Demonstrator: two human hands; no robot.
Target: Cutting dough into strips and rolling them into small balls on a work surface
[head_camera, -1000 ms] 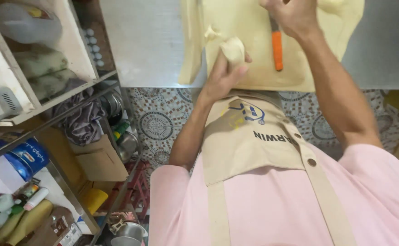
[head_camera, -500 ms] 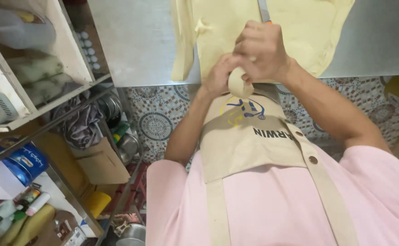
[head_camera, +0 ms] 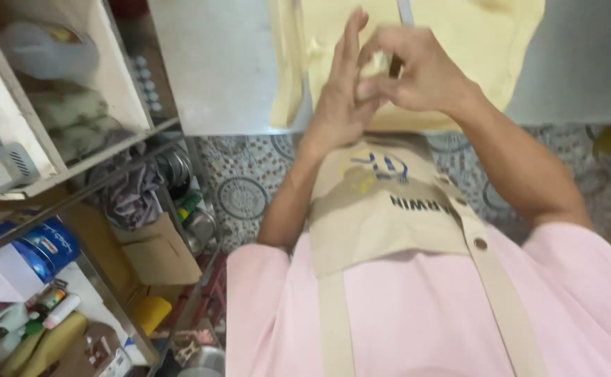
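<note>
Both hands meet above the yellow board (head_camera: 473,42) on the grey surface (head_camera: 221,63). The left hand (head_camera: 337,98) is flat, fingers straight; the right hand (head_camera: 417,73) pinches a pale dough lump (head_camera: 375,64) against it.

— What's that pale thing?
— A small, cream-coloured lump of dough (head_camera: 374,66), blurred, pinched between the fingertips.
— Where does it sit?
— Held up above the near edge of the counter (head_camera: 228,77), over the yellow cutting board (head_camera: 473,42), not resting.
</note>
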